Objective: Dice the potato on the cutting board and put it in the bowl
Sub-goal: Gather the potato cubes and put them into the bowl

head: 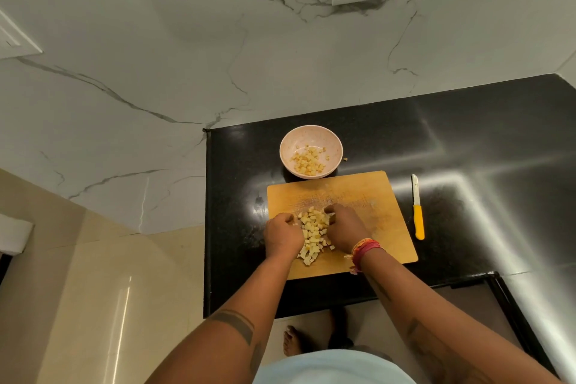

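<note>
A pile of diced potato [312,232] lies on the left part of the wooden cutting board [377,221]. My left hand [283,236] cups the pile from the left with curled fingers. My right hand [345,229], with threads around its wrist, cups it from the right, its fingers curled into the pieces. A few pieces lie loose toward the board's near edge. Behind the board stands a pale pink bowl [291,142] holding several potato cubes [308,160].
A yellow-handled knife [418,212] lies on the black counter [467,150] to the right of the board. One potato crumb [345,159] sits beside the bowl. The counter's left edge drops to the floor; a marble wall rises behind.
</note>
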